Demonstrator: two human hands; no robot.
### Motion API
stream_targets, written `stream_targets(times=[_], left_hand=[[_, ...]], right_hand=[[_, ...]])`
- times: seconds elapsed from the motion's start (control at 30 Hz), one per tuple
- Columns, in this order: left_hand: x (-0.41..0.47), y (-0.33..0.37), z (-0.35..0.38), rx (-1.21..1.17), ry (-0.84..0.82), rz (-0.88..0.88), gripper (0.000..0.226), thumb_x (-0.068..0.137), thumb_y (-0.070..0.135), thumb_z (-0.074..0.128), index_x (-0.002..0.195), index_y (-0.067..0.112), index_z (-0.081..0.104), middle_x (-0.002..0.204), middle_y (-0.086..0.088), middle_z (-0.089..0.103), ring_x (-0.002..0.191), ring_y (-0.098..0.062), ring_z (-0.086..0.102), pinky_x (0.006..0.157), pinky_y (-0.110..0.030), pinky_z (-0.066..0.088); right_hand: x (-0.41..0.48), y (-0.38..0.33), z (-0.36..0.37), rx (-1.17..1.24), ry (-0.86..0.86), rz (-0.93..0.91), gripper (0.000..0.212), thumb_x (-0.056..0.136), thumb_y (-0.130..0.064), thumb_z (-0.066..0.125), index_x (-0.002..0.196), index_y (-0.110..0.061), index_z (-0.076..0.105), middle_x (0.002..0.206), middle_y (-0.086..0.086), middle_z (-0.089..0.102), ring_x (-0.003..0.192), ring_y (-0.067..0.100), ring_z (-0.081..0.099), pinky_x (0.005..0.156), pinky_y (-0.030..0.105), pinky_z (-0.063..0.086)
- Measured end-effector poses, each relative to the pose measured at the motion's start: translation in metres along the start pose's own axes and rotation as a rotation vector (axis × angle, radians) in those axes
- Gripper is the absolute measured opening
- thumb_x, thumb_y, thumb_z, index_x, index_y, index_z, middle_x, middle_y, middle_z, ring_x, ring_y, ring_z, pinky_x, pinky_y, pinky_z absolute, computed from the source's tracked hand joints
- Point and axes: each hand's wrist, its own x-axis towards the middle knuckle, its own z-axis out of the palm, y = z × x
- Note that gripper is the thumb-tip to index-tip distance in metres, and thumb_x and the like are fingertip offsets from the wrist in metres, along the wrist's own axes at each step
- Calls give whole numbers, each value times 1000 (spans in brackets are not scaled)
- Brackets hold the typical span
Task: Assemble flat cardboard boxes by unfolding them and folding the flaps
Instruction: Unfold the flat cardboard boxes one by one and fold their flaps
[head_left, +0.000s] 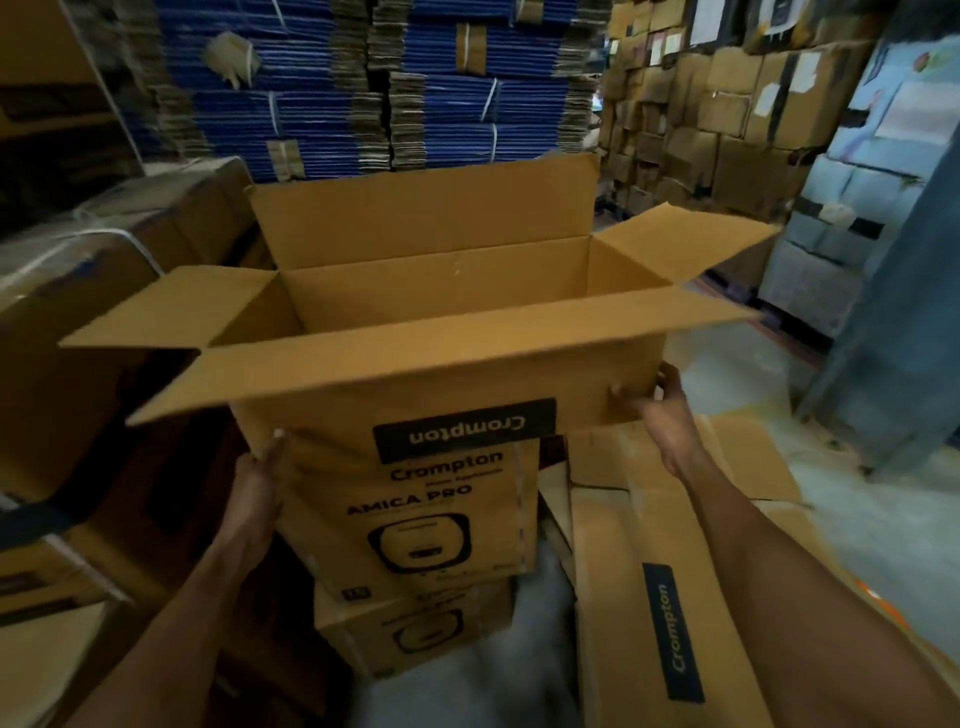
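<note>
- Two bare forearms reach up from the bottom edge, one toward each near corner of an opened cardboard box (441, 291).
- Left hand (260, 478) grips the box's near left corner: the thumb lies on the front wall and the fingers go round the side, out of view.
- Right hand (662, 415) grips the near right corner, with the thumb pressed on the front wall and the fingers curled round the edge.
- Between the two hands, the front wall carries a black "Crompton" label (465, 430) that reads upside down.
- Above the hands, all four top flaps stand open: the near flap (415, 358) folds out toward the person, the far flap (421, 218) stands upright, and the side flaps (171, 306) spread outward.
- Just below the hands sits a second box (415, 519) printed "Crompton AMICA PRO", with a third box (415, 629) under it. Whether the held box rests on the second cannot be told.
- Under the right forearm, flat cardboard sheets (649, 623) lie on the floor (519, 675), one with a dark "Crompton" strip.
- Left of the left hand stand strapped brown cartons (104, 249).
- Well beyond the hands, tied bundles of blue flat cartons (322, 104) rise in stacks, with a wall of brown cartons (701, 104) to their right.
</note>
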Motion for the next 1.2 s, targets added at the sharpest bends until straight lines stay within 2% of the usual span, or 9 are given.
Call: stream_targets(times=[0.1,0.17,0.27,0.53,0.7,0.8,1.03,1.13,1.2], left_hand=[[9,23,-7,21,41,74,81,86,53,74,146,21,29,134,2,49,121,-23,53,98,-47,49],[18,34,-14,38,55,136,75,87,40,78,142,19,30,130,4,50,123,-22,53,102,-46,48],[21,59,-18,21,68,216,65,90,28,76,136,19,32,126,6,52,117,-13,55,102,-41,47],[24,91,-20,-31,72,333,70,89,43,72,140,22,28,134,0,49,120,-19,54,103,-48,47],[28,90,-21,-10,135,384,62,90,52,70,132,27,31,136,0,47,124,-22,51,104,-50,45],[32,89,-21,-16,169,397,60,95,48,63,141,26,31,138,1,45,127,-25,50,103,-56,47],[45,85,-18,-2,95,347,88,90,42,72,158,32,17,149,0,45,132,-22,48,105,-51,45],[46,76,-17,-5,55,294,89,87,41,74,158,25,22,146,0,48,128,-20,50,104,-43,44],[45,62,-22,18,27,228,95,78,50,76,156,24,30,146,-2,51,132,-23,50,109,-46,42]], right_hand=[[11,-23,0,44,-16,-58,74,83,-33,83,144,-32,40,134,-3,59,119,20,60,100,46,53],[20,-40,0,26,-37,-107,71,79,-35,84,140,-35,46,130,-8,61,116,16,60,99,47,53],[30,-66,-2,-42,-43,-166,84,72,-49,82,147,-36,45,137,-7,58,121,19,57,101,49,51],[46,-96,12,-23,30,-230,68,84,-51,74,143,-30,51,136,-1,59,119,22,56,94,42,46],[45,-100,21,13,16,-206,75,74,-59,74,137,-25,52,131,1,61,114,23,57,85,40,45],[48,-103,26,-4,25,-216,57,83,-52,76,129,-23,56,125,0,62,112,24,58,79,35,44],[51,-90,42,-74,-14,-116,73,84,-54,74,145,-23,47,135,-1,59,118,23,57,98,46,49],[50,-71,44,-91,-18,-49,83,78,-63,75,145,-23,47,139,1,59,124,25,57,105,50,47],[45,-51,42,-119,-48,13,91,75,-70,73,149,-24,44,145,1,56,130,26,53,109,50,43]])
